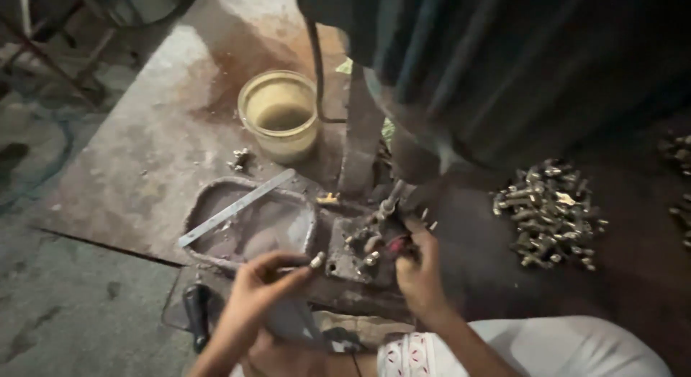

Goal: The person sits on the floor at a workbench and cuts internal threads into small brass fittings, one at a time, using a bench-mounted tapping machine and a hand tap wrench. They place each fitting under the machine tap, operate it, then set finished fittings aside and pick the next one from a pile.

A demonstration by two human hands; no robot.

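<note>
A worker's left hand [259,280] pinches a small brass fitting [317,260] between thumb and fingertips, holding it just short of the fixture [360,251] at the foot of a dark machine [504,67]. The right hand [417,265] is closed on a red-handled lever or tool [398,244] at that fixture, though its exact grip is partly hidden. The step in hand appears to be loading one piece for machining. Seating it would call for a short, careful move rightward into the holder, among other loose fittings already lying there. A heap of like fittings [551,215] waits well apart on the bench [144,154], near a yellow tub [279,121] and a shallow tray [245,226].
</note>
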